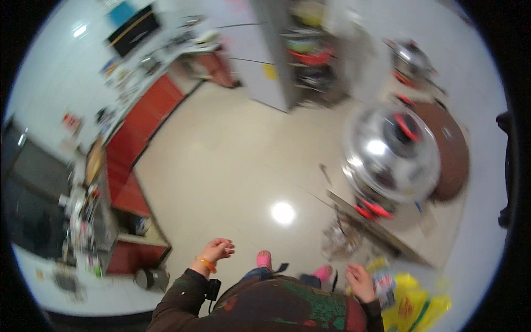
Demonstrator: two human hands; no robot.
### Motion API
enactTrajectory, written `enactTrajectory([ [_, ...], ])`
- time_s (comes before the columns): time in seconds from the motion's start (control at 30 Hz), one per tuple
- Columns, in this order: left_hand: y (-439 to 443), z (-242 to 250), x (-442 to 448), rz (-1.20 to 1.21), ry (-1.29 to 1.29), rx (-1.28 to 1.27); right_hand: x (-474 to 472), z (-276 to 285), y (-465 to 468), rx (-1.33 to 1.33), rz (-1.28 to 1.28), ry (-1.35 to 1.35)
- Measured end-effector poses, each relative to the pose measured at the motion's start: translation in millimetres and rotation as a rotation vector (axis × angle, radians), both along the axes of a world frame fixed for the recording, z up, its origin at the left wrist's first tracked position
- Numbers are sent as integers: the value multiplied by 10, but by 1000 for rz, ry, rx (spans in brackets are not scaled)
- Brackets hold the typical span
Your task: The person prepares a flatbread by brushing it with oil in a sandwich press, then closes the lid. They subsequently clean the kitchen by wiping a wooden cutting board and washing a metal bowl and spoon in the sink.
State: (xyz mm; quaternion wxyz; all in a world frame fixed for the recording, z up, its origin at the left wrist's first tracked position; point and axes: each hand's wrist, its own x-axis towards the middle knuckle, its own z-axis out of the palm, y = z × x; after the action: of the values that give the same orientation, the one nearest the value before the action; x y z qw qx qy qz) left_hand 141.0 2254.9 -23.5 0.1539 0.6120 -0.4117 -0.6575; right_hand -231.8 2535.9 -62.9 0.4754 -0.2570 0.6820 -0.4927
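My left hand (218, 250), an orange bangle at its wrist, hangs over the tiled floor with loosely curled fingers and nothing visible in it. On the other side of my body, my right hand (360, 282) is also loosely curled, with no held thing showing. It is nearest a yellow plastic bag (408, 305) that bears writing; touch between them cannot be made out. Ahead on the right, a large steel pot with a domed lid (373, 168) and red handles stands on a table (435, 240). Behind it is a round brown board (456, 153).
A smaller steel pot (410, 60) stands farther back. Crumpled clear plastic (340, 240) lies by the table's near edge. Red cabinets (145, 114) and a cluttered counter line the left, with a bin (150, 279) below. A refrigerator (255, 50) stands ahead beside a loaded rack (313, 54).
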Motion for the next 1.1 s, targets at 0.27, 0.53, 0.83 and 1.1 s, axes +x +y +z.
enactTrajectory([
  [0.27,-319,-517,2556,532,-1,23,1325,1,-2276,8,492,25],
  [0.53,-984,-522,4048,930,120,-109,3052,551,-4669,-143,948,286],
  [0.83,-2601,-767,4875,973,289,-189,3978,561,-6945,-85,1050,368],
  [1.1,-3122,-705,6015,1406,-89,-45,5418,245,-9426,-96,1175,215],
])
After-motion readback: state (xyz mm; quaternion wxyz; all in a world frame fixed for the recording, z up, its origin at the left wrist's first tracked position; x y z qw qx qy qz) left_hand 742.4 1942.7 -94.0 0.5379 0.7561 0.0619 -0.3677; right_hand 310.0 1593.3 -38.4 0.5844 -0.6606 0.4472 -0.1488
